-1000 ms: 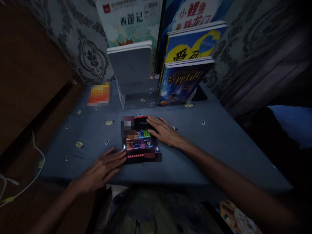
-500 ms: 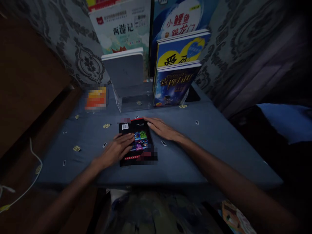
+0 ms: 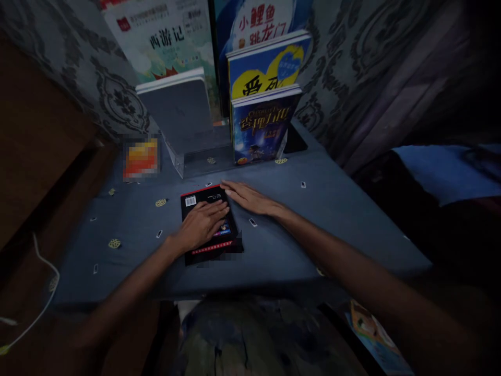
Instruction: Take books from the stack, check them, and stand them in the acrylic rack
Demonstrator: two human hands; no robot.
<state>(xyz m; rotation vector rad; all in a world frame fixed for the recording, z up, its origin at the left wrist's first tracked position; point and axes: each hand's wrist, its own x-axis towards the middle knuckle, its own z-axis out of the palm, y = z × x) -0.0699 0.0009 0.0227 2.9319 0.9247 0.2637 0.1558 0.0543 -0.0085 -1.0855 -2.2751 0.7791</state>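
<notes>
A black book [image 3: 213, 250] with a barcode at its upper left and a red strip near the bottom lies flat on the cloth-covered table [image 3: 282, 250]. Across its middle rests my left hand [image 3: 201, 222], fingers stretched out flat and covering most of the small pictures. My right hand [image 3: 246, 198] is at the book's upper right corner, fingers extended, the fingertips touching the edge. Neither hand is wrapped around anything.
Behind the book, a clear stand [image 3: 203, 156] bears a dark blue book [image 3: 262, 130], a yellow-and-blue book [image 3: 270, 68] and a plain grey panel [image 3: 176, 104]. Taller books stand at the back. A blurred orange item [image 3: 141, 159] sits left; a white cable [image 3: 55, 284] hangs at the table's left.
My left hand has slid right and up across the book, covering more of the pictures. My right hand stays by the upper right corner. The whole view has shifted slightly.
</notes>
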